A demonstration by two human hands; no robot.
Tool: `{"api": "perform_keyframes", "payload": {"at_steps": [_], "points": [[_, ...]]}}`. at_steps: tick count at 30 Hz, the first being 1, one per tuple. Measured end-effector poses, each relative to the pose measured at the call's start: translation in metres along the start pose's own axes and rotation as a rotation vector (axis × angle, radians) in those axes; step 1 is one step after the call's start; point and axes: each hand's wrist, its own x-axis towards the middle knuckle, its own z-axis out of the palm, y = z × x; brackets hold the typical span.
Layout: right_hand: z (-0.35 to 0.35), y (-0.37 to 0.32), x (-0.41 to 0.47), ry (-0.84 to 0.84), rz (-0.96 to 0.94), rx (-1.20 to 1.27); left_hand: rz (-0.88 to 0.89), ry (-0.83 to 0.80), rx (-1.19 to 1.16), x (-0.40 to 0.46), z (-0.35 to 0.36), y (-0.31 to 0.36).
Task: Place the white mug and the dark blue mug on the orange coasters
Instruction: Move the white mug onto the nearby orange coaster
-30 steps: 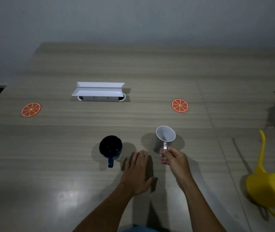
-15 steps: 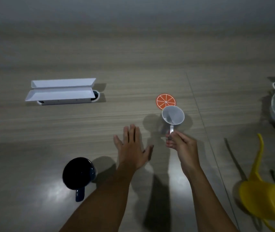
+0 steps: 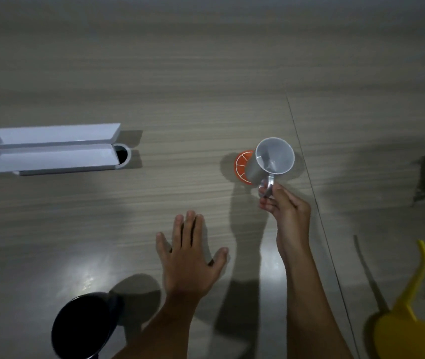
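Over the orange coaster your right hand has carried the white mug, fingers clenched on its handle; lower it now. Your left hand lies released on the tabletop, the dark blue mug still waiting

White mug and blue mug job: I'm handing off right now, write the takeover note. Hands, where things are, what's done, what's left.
Right hand: shut on the white mug by its handle, holding it over the orange coaster, which it partly covers. Whether it has touched down I cannot tell.
Left hand: open, empty, fingers spread just above or on the table.
Dark blue mug: upright on the table near the person, to the left, not on a coaster.
Done: nothing confirmed placed.
Left: seat and release the white mug, then move the dark blue mug to the second coaster, which is out of view.
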Motion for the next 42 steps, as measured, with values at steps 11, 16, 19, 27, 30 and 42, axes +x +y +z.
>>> {"api": "perform_keyframes", "payload": {"at_steps": [11, 16, 19, 27, 30, 42], "points": [[0.012, -0.004, 0.032, 0.018, -0.015, -0.031, -0.018, 0.005, -0.019, 0.000, 0.000, -0.001], [0.013, 0.003, 0.032, 0.002, 0.002, -0.034, -0.021, 0.009, -0.015, 0.000, 0.003, -0.001], [0.015, 0.006, 0.032, 0.017, 0.010, -0.016, -0.017, 0.022, -0.020, 0.001, 0.006, -0.002], [0.013, 0.009, 0.034, 0.040, 0.014, -0.025, -0.020, 0.020, -0.005, 0.000, 0.007, -0.003], [0.014, 0.011, 0.035, 0.046, 0.028, -0.028, -0.022, 0.018, -0.007, 0.000, 0.006, -0.002], [0.015, 0.014, 0.038, 0.033, 0.014, 0.004, -0.027, 0.015, -0.003, 0.000, 0.007, -0.002]]}}
